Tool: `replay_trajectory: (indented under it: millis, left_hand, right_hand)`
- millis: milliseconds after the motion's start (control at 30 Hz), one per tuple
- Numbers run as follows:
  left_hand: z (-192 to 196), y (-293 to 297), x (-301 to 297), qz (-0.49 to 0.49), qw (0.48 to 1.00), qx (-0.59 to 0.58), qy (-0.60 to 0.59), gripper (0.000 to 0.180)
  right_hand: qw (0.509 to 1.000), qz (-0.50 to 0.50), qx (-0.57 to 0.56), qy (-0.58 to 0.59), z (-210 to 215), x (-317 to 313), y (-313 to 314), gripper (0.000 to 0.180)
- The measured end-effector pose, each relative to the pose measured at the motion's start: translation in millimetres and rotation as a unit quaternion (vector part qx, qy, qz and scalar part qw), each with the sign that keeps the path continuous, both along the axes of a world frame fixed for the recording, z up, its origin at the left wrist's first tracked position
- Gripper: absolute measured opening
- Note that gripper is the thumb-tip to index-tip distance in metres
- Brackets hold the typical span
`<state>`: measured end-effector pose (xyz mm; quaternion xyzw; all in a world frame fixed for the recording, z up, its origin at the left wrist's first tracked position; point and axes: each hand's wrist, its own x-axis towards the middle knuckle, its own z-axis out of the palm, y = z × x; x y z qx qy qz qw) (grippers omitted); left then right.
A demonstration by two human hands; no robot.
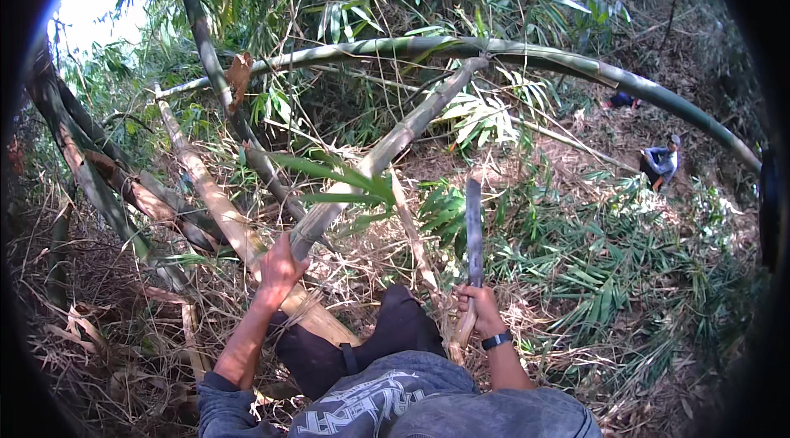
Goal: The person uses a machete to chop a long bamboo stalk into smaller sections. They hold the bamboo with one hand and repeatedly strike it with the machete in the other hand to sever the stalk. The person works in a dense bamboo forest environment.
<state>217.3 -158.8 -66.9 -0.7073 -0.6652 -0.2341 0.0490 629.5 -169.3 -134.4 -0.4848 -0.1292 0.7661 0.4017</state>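
Observation:
My left hand (281, 270) is closed around the lower end of a grey-green bamboo pole (387, 147). The pole slants up and away to the right, and its far end meets an arching bamboo stem. In my right hand (484, 310) is a machete (474, 232), held by its handle with the long dark blade pointing up. The blade stands apart from the pole. Behind my left hand runs a thicker, pale tan bamboo stem (220, 206), which comes down toward my legs. Green leaves (350, 183) hang across the middle of the held pole.
A long green bamboo stem (568, 66) arches across the far side. Dark stems (90, 179) stand at the left. Cut leafy branches (601, 273) cover the slope at right. One person (661, 162) sits farther off, with another dark-clothed figure (623, 100) beyond.

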Motion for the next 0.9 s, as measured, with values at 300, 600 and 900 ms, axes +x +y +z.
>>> replay_trajectory:
  millis: [300,600,900]
  left_hand:
    - [11,-36,75,-0.061,0.996,-0.062,-0.013,0.054]
    - [-3,-13,135,-0.106,0.990,-0.076,-0.047,0.039]
    - [7,44,248,-0.200,0.971,0.134,0.006,0.018]
  right_hand:
    - [0.958,0.070,-0.029,0.276,27,-84,29,0.029]
    - [0.967,-0.030,0.152,0.204,8,-72,22,0.049]
    - [0.947,-0.231,0.218,0.051,48,6,26,0.050]
